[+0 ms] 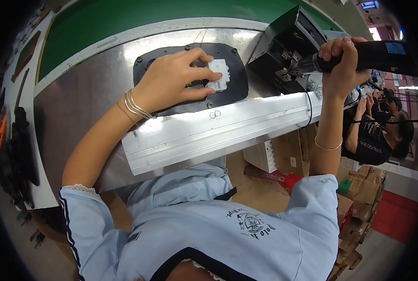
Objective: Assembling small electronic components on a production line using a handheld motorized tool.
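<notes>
My left hand is bent over a small white plastic part, its fingers resting on the part's top and side. The part lies on a dark, rounded plate with small knobs round its edge, on the metal bench. In my right hand is a black power screwdriver, gripped round its body and held nearly level. Its narrow end points left, at the metal front of a black box-shaped screw feeder. Whether the tip touches a screw there is too small to tell.
A pale metal rail runs along the bench's near edge. A black cable hangs beside the feeder. Green matting lies beyond. Cardboard boxes stand at lower right, and other people sit at far right.
</notes>
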The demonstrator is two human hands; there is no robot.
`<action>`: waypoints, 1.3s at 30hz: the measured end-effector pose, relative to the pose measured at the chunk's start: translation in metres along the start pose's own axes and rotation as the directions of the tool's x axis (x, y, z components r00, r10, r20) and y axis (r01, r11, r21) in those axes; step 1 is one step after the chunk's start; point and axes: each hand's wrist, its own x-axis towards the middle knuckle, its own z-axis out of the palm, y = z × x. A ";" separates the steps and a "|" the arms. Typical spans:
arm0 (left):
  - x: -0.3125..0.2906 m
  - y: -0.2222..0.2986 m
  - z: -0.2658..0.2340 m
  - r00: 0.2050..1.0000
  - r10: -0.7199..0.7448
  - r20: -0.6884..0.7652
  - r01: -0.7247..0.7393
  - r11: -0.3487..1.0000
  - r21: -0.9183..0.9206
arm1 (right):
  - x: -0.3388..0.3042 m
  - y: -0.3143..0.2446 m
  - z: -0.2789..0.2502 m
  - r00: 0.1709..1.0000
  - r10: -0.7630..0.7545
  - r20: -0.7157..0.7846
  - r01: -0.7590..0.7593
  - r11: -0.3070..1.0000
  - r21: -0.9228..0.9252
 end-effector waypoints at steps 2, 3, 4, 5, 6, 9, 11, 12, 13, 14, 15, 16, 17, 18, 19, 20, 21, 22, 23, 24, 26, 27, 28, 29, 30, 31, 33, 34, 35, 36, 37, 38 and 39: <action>0.000 0.000 -0.001 1.000 0.009 -0.002 -0.009 1.000 0.017 | 0.002 -0.001 0.003 0.997 0.061 0.041 -0.061 0.998 0.004; -0.001 -0.001 0.001 1.000 0.009 -0.007 -0.009 1.000 0.009 | 0.001 -0.002 0.006 0.997 0.057 0.045 -0.057 0.998 0.008; -0.001 -0.002 0.003 1.000 0.008 -0.013 -0.008 1.000 0.002 | -0.001 -0.005 0.009 0.996 0.083 0.041 -0.085 0.996 0.028; -0.001 -0.002 0.004 0.999 0.021 -0.032 -0.021 1.000 0.002 | -0.005 -0.007 0.012 0.993 0.115 0.041 -0.117 0.992 0.049; -0.001 -0.003 0.003 0.999 0.013 -0.035 -0.013 1.000 0.006 | -0.008 -0.009 0.016 0.994 0.105 0.034 -0.106 0.994 0.035; 0.000 -0.002 0.001 0.999 0.022 -0.030 -0.022 1.000 -0.003 | -0.015 -0.013 0.035 0.991 0.105 0.085 -0.114 0.987 0.113; 0.000 -0.002 0.000 1.000 0.012 -0.020 -0.013 1.000 -0.011 | -0.019 -0.009 0.051 0.987 0.109 0.117 -0.125 0.982 0.144; 0.000 -0.002 0.000 1.000 0.009 -0.021 -0.009 1.000 -0.010 | -0.021 -0.006 0.060 0.983 0.110 0.145 -0.135 0.976 0.173; -0.001 -0.001 0.001 0.999 0.017 -0.029 -0.017 1.000 -0.010 | -0.024 -0.003 0.068 0.981 0.120 0.154 -0.150 0.968 0.199; -0.001 -0.001 0.001 0.999 0.025 -0.039 -0.025 1.000 -0.009 | -0.027 0.000 0.073 0.980 0.119 0.159 -0.150 0.968 0.202; -0.001 -0.001 0.001 0.999 0.021 -0.042 -0.021 1.000 -0.006 | -0.029 0.002 0.078 0.980 0.128 0.154 -0.156 0.970 0.185; -0.001 -0.001 0.003 0.999 0.027 -0.039 -0.028 1.000 -0.014 | -0.031 0.005 0.082 0.979 0.137 0.149 -0.162 0.973 0.167; -0.001 -0.001 0.003 0.999 0.031 -0.035 -0.032 0.999 -0.022 | -0.032 0.007 0.085 0.978 0.148 0.147 -0.172 0.970 0.169; -0.001 -0.001 0.003 0.999 0.026 -0.038 -0.026 0.999 -0.022 | -0.032 0.008 0.086 0.977 0.149 0.153 -0.175 0.970 0.171; -0.001 -0.001 0.003 0.999 0.031 -0.037 -0.031 0.999 -0.013 | -0.033 0.009 0.087 0.976 0.156 0.152 -0.182 0.968 0.172; -0.001 -0.001 0.002 0.999 0.037 -0.035 -0.037 0.999 -0.004 | -0.033 0.010 0.088 0.975 0.165 0.149 -0.190 0.966 0.174; -0.001 -0.001 0.002 0.999 0.032 -0.035 -0.033 0.999 -0.006 | -0.034 0.010 0.088 0.974 0.168 0.151 -0.194 0.966 0.173; -0.001 0.000 0.002 0.999 0.028 -0.030 -0.028 1.000 -0.007 | -0.034 0.010 0.089 0.972 0.163 0.168 -0.192 0.965 0.177; -0.001 0.000 0.002 0.999 0.024 -0.025 -0.024 1.000 -0.007 | -0.034 0.010 0.089 0.970 0.158 0.184 -0.191 0.965 0.181; -0.001 -0.001 0.002 1.000 0.020 -0.024 -0.021 1.000 -0.011 | -0.034 0.011 0.090 0.969 0.162 0.185 -0.196 0.964 0.180; -0.001 -0.002 0.003 0.999 0.032 -0.041 -0.032 0.999 -0.008 | -0.034 0.012 0.089 0.966 0.177 0.188 -0.213 0.958 0.191; -0.001 -0.002 0.003 0.999 0.030 -0.040 -0.030 0.999 -0.012 | -0.035 0.012 0.090 0.965 0.181 0.188 -0.217 0.958 0.189; -0.001 -0.002 0.003 0.999 0.027 -0.039 -0.027 1.000 -0.012 | -0.035 0.012 0.091 0.966 0.178 0.187 -0.214 0.958 0.191; -0.001 -0.002 0.003 0.999 0.025 -0.039 -0.026 1.000 -0.013 | -0.036 0.012 0.093 0.967 0.175 0.185 -0.210 0.958 0.193; -0.001 -0.002 0.004 0.999 0.025 -0.037 -0.025 1.000 -0.014 | -0.037 0.013 0.094 0.967 0.177 0.184 -0.212 0.958 0.192; -0.002 -0.002 0.004 0.999 0.027 -0.040 -0.027 1.000 -0.014 | -0.037 0.014 0.095 0.969 0.176 0.171 -0.207 0.961 0.182; -0.002 -0.002 0.003 0.999 0.025 -0.042 -0.026 1.000 -0.009 | -0.037 0.016 0.096 0.972 0.176 0.159 -0.203 0.963 0.176; -0.002 -0.002 0.003 0.999 0.027 -0.042 -0.028 1.000 -0.012 | -0.038 0.016 0.096 0.970 0.164 0.182 -0.196 0.965 0.172; -0.002 -0.001 0.003 0.999 0.031 -0.042 -0.032 0.999 -0.017 | -0.039 0.016 0.095 0.967 0.153 0.203 -0.188 0.968 0.166; -0.001 -0.001 0.003 0.999 0.034 -0.041 -0.035 0.999 -0.016 | -0.040 0.016 0.095 0.968 0.151 0.200 -0.186 0.968 0.166; -0.001 -0.001 0.004 0.999 0.031 -0.037 -0.032 0.999 -0.015 | -0.042 0.017 0.097 0.969 0.146 0.200 -0.174 0.976 0.134; -0.001 -0.001 0.003 0.999 0.028 -0.032 -0.028 1.000 -0.011 | -0.044 0.018 0.099 0.970 0.138 0.201 -0.162 0.981 0.105; -0.001 -0.001 0.002 0.999 0.033 -0.030 -0.033 0.999 -0.006 | -0.044 0.020 0.100 0.963 0.137 0.233 -0.164 0.981 0.100</action>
